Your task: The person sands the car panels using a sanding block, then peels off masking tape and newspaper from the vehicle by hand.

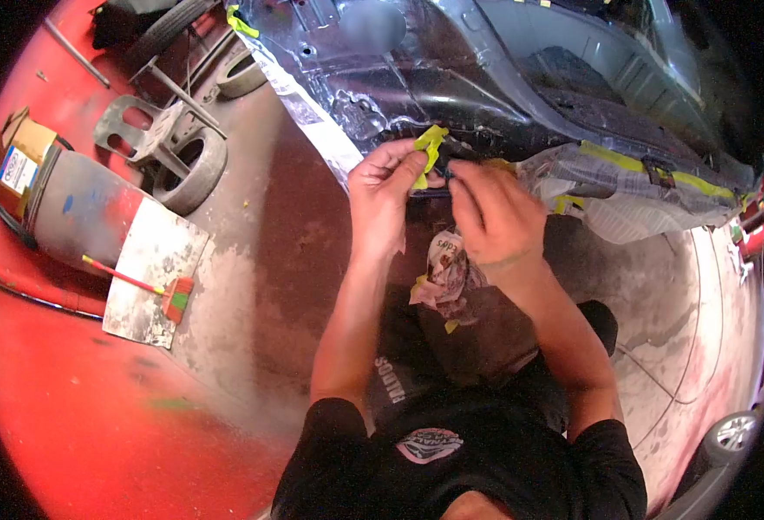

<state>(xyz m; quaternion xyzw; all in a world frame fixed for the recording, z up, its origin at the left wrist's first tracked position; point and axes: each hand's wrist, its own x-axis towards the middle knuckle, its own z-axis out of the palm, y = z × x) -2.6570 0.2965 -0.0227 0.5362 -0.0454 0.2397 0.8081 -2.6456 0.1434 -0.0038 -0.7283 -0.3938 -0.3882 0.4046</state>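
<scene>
My left hand [380, 192] is closed, pinching a crumpled strip of yellow masking tape [431, 143] between thumb and fingers at the lower edge of a dark car body panel [451, 87]. Close beside it, my right hand [501, 212] has its fingers curled together by a small dark spot on that edge. What they grip, if anything, is hidden. Masking paper [308, 113] runs along the panel's left edge. To the right, plastic and paper sheeting [633, 204] hangs from the body under yellow tape. A crumpled newspaper wad [447, 269] shows below my hands.
On the left stand a grey drum [87, 208] with a cardboard box [31, 160] on it, a worn board [152, 269] and a broom [174, 295]. A plastic chair [152, 130] and tires [193, 173] lie beyond. A cable [703, 347] crosses the floor at right.
</scene>
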